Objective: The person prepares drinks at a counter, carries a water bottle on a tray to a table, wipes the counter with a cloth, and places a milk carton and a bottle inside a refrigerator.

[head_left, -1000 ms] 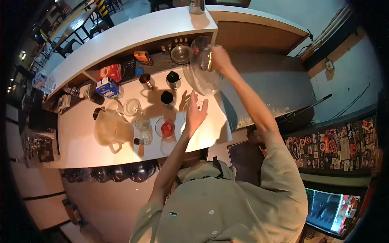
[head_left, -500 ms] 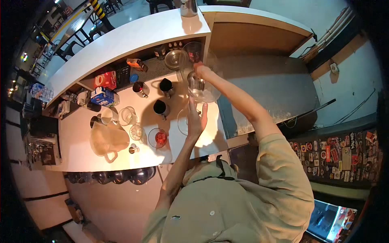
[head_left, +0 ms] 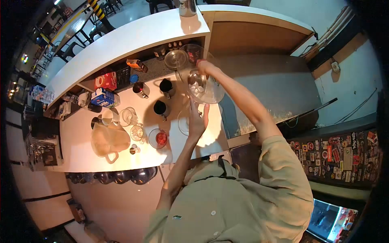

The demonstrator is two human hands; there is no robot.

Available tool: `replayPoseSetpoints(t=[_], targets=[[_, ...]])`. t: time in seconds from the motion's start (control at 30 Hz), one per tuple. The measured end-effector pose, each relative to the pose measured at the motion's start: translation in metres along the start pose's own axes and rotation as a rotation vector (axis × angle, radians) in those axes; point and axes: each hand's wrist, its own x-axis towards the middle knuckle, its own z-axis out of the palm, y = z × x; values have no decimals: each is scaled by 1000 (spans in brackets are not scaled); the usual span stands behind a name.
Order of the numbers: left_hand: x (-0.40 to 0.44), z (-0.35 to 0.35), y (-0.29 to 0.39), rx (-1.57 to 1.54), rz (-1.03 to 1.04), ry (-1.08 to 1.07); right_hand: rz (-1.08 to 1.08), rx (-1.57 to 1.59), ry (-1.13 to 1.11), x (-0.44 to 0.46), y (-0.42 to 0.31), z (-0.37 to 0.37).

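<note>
My right hand is closed around the handle of a metal scoop, which holds pale pieces that look like ice. The scoop is inside a large clear container near the counter's right end. Just below that container, my left hand has its thumb apart from its fingers, with the fingertips by the container's lower edge. Beside and partly behind this hand stands a clear glass. Farther left, another glass has red contents. A small metal jigger stands left of it.
Two dark-looking pitchers and a third vessel with dark red contents stand mid-counter. A big frosted pitcher, glassware, a blue carton and a red package are to the left. A raised ledge runs behind.
The view has shifted slightly. The clear container, tilted and blurred earlier, now sits lower, and the scoop in my right hand shows pale pieces. My left hand stays below the container.
</note>
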Motion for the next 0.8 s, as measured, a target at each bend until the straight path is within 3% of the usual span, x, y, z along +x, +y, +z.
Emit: replayPoseSetpoints(t=[0.13,0.2,0.33,0.47,0.53,0.67,0.73,0.8], targets=[[5,-9,2,35,40,-25,-30,53,70,6,11,-6],[1,-15,3,80,20,-17,80,274,86,-20,6,-27],[-11,-34,3,88,-12,-17,8,157,245,-45,6,-53],[-36,-80,21,70,-42,-70,67,283,423,-93,8,-86],[-52,-110,23,0,7,-92,245,694,368,-134,-10,-118],[-90,-179,37,65,-141,-40,234,812,365,-176,-41,-135],[-104,-205,22,292,-25,47,234,689,451,-194,-76,-131],[-120,-228,-6,557,35,124,232,741,395,-194,-94,-118]])
